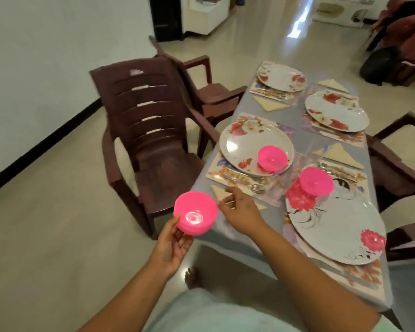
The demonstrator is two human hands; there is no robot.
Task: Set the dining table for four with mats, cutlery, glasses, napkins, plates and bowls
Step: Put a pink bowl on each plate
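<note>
My left hand [175, 243] holds a stack of pink plastic bowls [195, 216] just off the table's near left corner. Beside the stack's right rim, my right hand [240, 209] hovers with its fingers loosely apart and nothing in them. Another pink bowl [272, 158] sits on the near left flowered plate [240, 144]. A third pink bowl [316, 180] rests at the top of the near right plate [340, 231]. Two far plates [280, 77] [337, 111] carry no bowl. Floral mats [216, 173] lie under the plates, with cutlery [256, 186] and folded cream napkins [343, 154].
A brown plastic chair [151, 140] stands close to the table's left side, with a second one [206, 89] behind it. More brown chairs [398, 161] line the right side. The grey tablecloth [240, 240] hangs over the near edge. Open tiled floor lies to the left.
</note>
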